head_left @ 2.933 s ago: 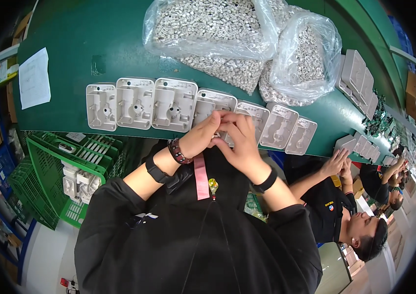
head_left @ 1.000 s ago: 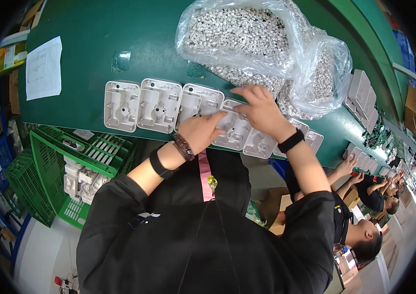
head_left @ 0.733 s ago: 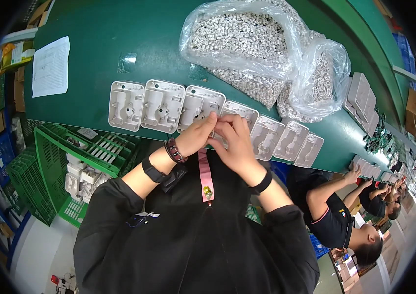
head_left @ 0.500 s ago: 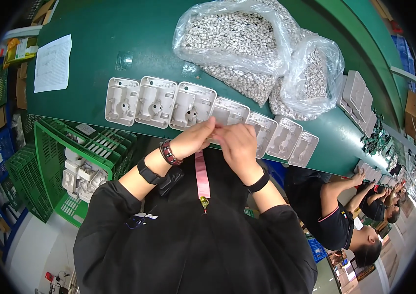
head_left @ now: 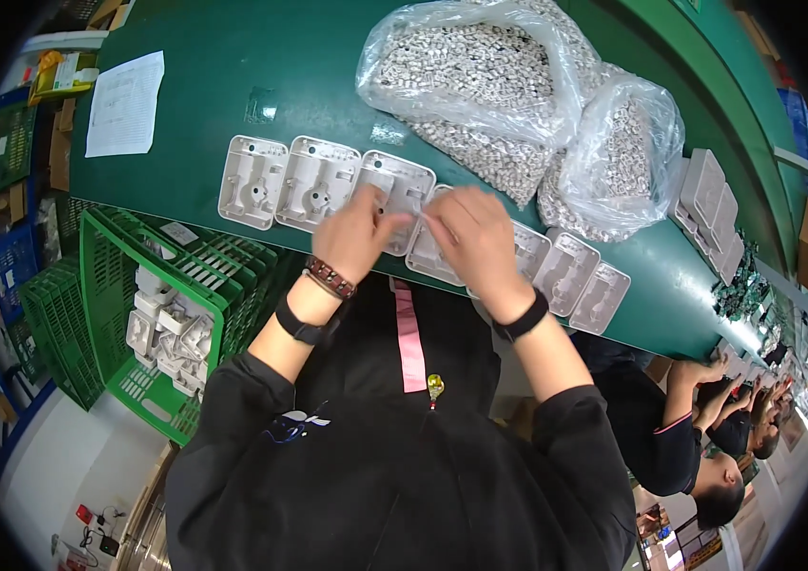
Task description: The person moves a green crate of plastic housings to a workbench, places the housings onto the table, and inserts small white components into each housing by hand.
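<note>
A row of several white moulded plastic housings [head_left: 316, 181] lies along the near edge of a green bench [head_left: 261, 57]. My left hand [head_left: 354, 236] and my right hand [head_left: 475, 238] meet fingertip to fingertip over the third and fourth housings in the row. Their fingers are pinched together around something small that the hands hide. Two clear bags of small pale metal parts [head_left: 480, 76] lie just beyond the row. A beaded bracelet and a dark band circle my left wrist, a dark band my right.
A green crate [head_left: 156, 314] with white housings hangs below the bench at my left. A sheet of paper [head_left: 123, 90] lies at the bench's left end. More stacked white housings [head_left: 708, 205] sit at the right. Other people [head_left: 699, 428] work at the bench further right.
My right hand reached out toward the bags a second ago, then came back. Both hands now sit together over the row, a little further onto the bench than half a second ago.
</note>
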Demonstrator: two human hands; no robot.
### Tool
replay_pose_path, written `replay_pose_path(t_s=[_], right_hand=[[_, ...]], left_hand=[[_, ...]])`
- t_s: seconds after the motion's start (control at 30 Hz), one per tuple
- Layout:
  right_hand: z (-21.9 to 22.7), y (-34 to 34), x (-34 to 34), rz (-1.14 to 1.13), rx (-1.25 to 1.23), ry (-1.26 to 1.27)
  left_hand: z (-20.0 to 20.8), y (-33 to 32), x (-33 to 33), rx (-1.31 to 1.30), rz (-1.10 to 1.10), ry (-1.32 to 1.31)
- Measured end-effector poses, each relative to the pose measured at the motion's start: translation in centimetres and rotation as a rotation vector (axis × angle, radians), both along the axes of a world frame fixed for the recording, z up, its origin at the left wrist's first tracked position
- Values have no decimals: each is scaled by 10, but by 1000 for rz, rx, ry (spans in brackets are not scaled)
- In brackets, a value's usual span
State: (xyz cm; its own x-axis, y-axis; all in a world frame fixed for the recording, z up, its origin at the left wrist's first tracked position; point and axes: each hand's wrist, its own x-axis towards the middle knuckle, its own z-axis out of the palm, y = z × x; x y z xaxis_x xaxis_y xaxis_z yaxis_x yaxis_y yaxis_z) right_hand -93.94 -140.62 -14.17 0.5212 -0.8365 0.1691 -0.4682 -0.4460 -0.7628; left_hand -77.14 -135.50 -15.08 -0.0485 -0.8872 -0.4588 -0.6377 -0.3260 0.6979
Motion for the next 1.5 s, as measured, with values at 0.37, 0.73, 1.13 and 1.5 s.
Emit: replay_pose_path(t_s=[0.37, 0.73, 1.13, 1.5], right_hand=[[-61, -70, 66, 456, -525, 337], [-52, -72, 75, 624, -480, 571], [-21, -28, 66, -42, 67, 569], [-54, -68, 78, 539, -479, 652]], left_hand=[[-36, -12, 48, -257, -155, -506], [-46, -18, 60, -277, -199, -405], [-38, -19, 97, -453, 75, 105], [-44, -17, 78, -358, -296, -328]])
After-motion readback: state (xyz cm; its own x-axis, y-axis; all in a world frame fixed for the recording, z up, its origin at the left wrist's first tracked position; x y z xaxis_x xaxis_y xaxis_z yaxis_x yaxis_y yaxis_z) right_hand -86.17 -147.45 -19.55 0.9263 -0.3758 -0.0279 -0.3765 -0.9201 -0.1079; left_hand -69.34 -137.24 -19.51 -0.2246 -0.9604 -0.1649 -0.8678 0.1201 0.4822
